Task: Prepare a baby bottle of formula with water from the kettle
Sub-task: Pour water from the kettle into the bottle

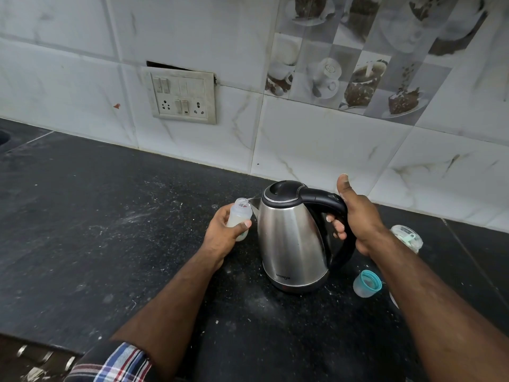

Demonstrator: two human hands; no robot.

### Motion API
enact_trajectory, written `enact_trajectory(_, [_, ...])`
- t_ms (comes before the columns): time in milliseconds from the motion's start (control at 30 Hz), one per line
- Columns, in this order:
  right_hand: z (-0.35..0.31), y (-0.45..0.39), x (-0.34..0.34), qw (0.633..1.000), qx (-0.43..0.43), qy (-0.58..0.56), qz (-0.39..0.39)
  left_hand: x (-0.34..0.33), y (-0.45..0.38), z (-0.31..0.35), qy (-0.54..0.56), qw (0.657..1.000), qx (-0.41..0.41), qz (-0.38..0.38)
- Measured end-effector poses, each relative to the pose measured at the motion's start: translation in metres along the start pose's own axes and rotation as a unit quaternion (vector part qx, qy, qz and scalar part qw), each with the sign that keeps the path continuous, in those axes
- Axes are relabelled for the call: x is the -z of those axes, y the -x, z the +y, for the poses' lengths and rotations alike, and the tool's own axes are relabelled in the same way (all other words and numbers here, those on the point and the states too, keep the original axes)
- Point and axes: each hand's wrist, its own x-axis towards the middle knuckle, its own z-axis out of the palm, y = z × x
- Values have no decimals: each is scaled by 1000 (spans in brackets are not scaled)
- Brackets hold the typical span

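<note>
A steel kettle (292, 238) with a black lid and handle is tilted left above the dark counter (96, 216). My right hand (355, 219) grips its handle, thumb up. My left hand (223, 232) holds a small clear baby bottle (239, 216), open-topped and tilted, right at the kettle's spout. A thin stream of water runs from the spout into the bottle's mouth. The bottle holds whitish liquid in its lower part.
A teal bottle cap with a clear cover (367, 283) lies on the counter right of the kettle. A clear container with a teal scoop inside (406, 238) stands behind my right forearm. A switch and socket plate (183, 96) is on the tiled wall.
</note>
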Motion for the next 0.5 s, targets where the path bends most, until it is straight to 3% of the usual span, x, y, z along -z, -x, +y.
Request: enact_trajectory(500, [-1, 2, -2, 1000, 1, 0, -7, 1, -5, -7, -6, 1000, -3, 0])
